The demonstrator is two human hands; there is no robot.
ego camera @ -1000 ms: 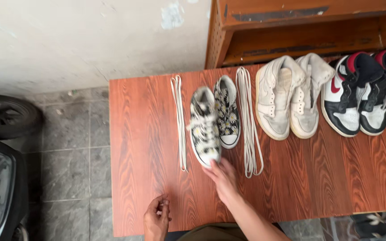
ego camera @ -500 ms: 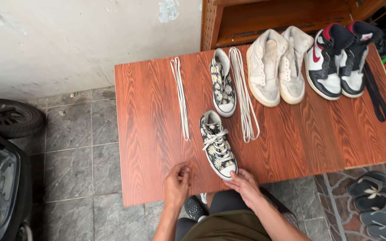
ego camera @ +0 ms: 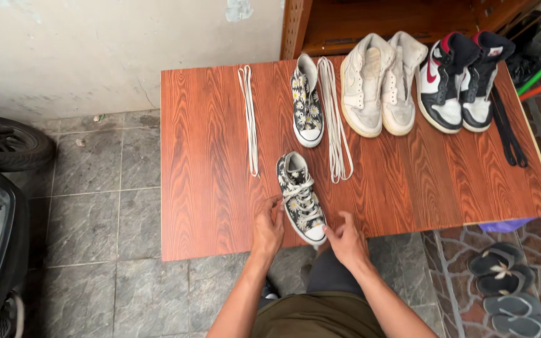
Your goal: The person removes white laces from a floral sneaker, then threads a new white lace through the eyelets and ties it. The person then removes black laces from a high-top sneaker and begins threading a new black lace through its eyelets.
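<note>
The laced daisy-print sneaker (ego camera: 302,198) stands at the near edge of the wooden table (ego camera: 208,188). The left hand (ego camera: 268,230) and the right hand (ego camera: 345,236) flank its toe, fingers loosely curled and touching it, not gripping. Its unlaced mate (ego camera: 307,109) stands farther back between two loose white laces (ego camera: 249,119), so lacing appears half done.

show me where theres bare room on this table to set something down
Bare wood lies left of the loose white lace, and across the near right of the table, in front of the white pair and black-red pair. The far edge is crowded; both hands flank the floral sneaker.
</note>
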